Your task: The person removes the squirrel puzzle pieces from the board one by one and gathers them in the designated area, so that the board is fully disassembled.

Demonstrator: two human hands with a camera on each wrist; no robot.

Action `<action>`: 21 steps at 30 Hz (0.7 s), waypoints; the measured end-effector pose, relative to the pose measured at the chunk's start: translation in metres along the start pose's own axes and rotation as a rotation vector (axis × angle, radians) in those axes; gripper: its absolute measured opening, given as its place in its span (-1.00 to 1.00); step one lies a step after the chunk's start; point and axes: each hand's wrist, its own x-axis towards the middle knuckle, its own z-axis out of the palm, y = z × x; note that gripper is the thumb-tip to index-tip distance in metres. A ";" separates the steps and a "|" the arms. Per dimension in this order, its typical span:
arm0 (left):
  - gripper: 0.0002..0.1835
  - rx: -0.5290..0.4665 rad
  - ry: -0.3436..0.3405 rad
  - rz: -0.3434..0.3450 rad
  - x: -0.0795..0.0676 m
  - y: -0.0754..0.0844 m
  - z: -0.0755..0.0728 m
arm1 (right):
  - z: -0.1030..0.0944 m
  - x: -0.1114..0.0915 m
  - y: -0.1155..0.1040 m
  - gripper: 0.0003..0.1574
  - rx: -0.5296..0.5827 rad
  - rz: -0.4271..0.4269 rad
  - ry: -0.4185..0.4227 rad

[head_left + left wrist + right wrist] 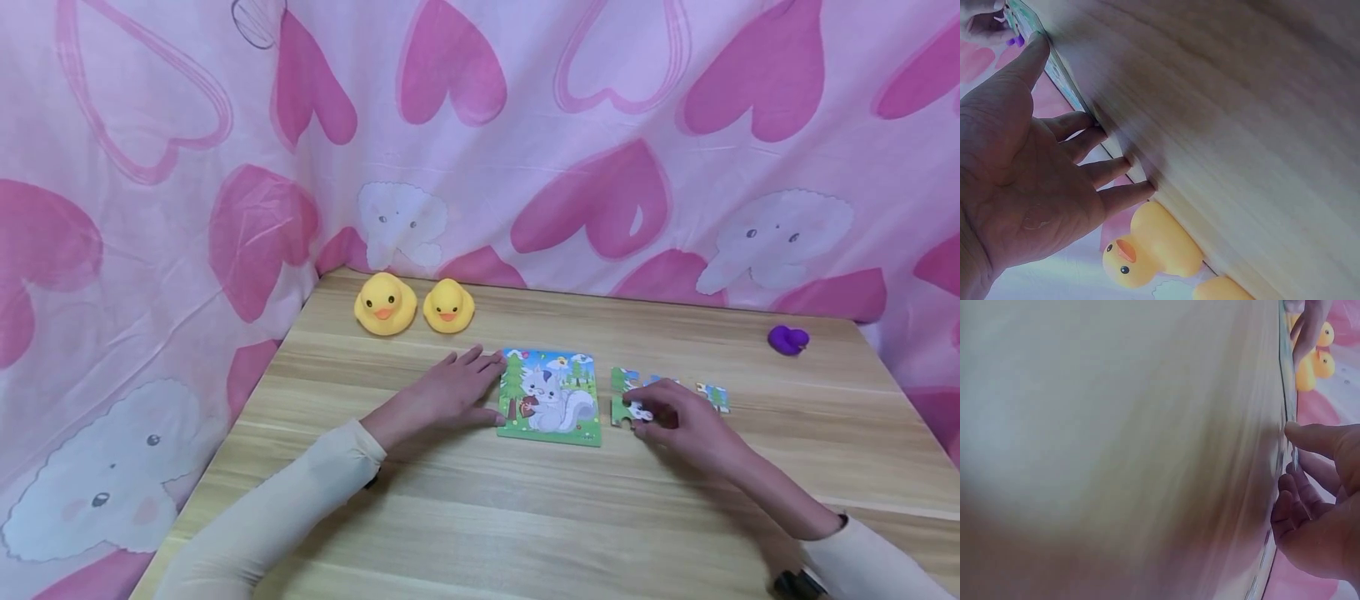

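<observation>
The square puzzle board (pixel 558 398) shows a white squirrel among green trees, lying flat on the table. My left hand (pixel 442 396) is at its left edge, thumb and fingers spread straight; in the left wrist view the palm (pixel 1029 169) faces the camera with nothing in it. To the right of the board, my right hand (pixel 693 425) pinches a jigsaw piece (pixel 640 412) between thumb and fingers. In the right wrist view the piece (pixel 1295 457) appears as a thin edge by the fingertips. Other jigsaw pieces (pixel 622 378) lie just behind it, partly hidden by this hand.
Another small jigsaw piece (pixel 717 398) lies beyond my right hand. Two yellow rubber ducks (pixel 385 307) sit at the table's back left, and a purple duck (pixel 787 340) at the back right. A pink heart-patterned cloth (pixel 465 167) hangs behind the wooden table (pixel 480 517).
</observation>
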 end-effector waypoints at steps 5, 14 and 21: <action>0.01 0.003 0.004 0.001 0.000 0.000 0.000 | -0.002 -0.006 0.007 -0.48 -0.037 -0.018 -0.003; 0.01 0.005 0.006 0.004 0.000 0.000 0.000 | -0.003 -0.005 0.003 -0.45 -0.034 -0.002 -0.021; 0.01 0.007 0.009 0.004 0.001 0.000 0.000 | -0.003 -0.004 0.003 -0.40 -0.024 -0.016 -0.021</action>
